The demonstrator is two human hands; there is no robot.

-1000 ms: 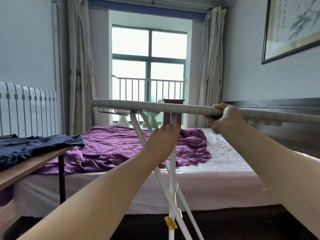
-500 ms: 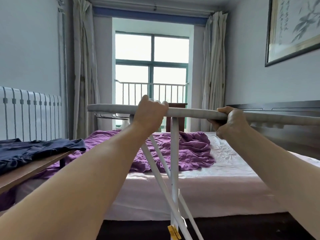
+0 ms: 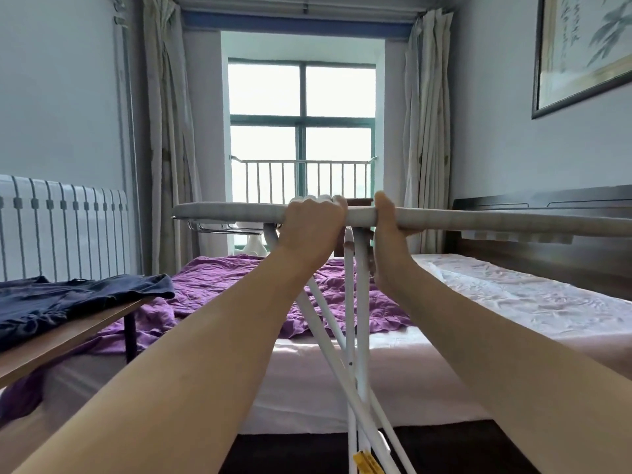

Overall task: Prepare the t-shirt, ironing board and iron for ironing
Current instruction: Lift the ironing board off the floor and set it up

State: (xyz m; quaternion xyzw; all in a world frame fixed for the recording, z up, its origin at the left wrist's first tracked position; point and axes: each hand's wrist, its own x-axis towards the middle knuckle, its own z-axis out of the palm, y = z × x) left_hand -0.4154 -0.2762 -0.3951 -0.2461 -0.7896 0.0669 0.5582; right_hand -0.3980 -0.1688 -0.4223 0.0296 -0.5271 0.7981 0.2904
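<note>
Bed w/ pale sheet fills the room's middle, headboard on the right. Ironing board stands btwn person & bed, top level, grey cover seen edge-on, white legs crossed below it. Purple blanket lies rumpled on the bed's left half. Wooden table sits at the left edge, beside the bed. Dark navy t-shirt lies crumpled on it, well apart from the board. L hand grips the board's near edge, fingers curled over the top. R hand is just beside it, thumb over the top, palm under. Its fingers are hidden, prob. wrapped beneath. Yellow tag hangs low on a leg.
</note>
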